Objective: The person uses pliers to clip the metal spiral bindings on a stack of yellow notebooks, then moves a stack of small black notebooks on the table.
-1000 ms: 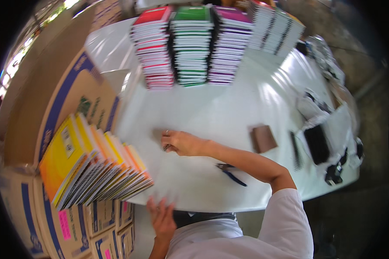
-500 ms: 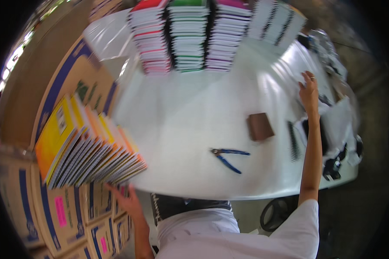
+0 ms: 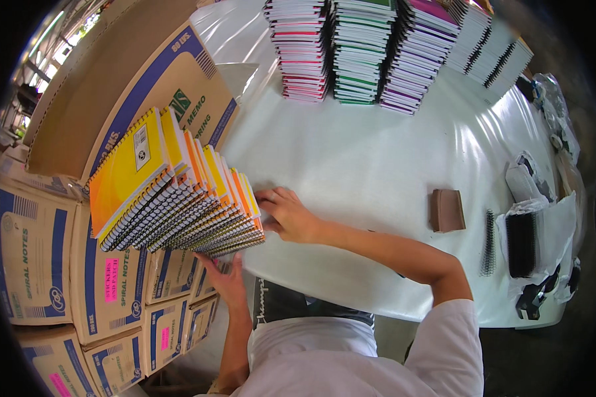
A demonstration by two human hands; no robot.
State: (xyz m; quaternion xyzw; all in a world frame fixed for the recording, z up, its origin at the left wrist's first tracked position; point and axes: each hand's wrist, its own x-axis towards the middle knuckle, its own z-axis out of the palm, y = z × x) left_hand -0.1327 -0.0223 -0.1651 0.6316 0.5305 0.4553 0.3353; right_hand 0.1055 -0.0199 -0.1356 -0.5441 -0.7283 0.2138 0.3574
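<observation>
Head view: stack of yellow and orange spiral notebooks (image 3: pixel 179 192) fanned and tilted, at left edge of white table (image 3: pixel 377 165), above cardboard boxes (image 3: pixel 106 284). Left hand (image 3: pixel 226 281) beneath stack, palm up, fingers spread against underside. Right hand (image 3: pixel 288 213) on table, fingers touching stack's right end; grip probably loose, contact partly hidden. Red, green, purple notebook piles (image 3: pixel 357 53) at far edge. Small brown pad (image 3: pixel 447 210) well apart, right.

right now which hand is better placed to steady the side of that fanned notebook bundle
Right. The right hand already rests against the side of the notebook bundle on the table, while the left hand sits beneath it, carrying its weight.
</observation>
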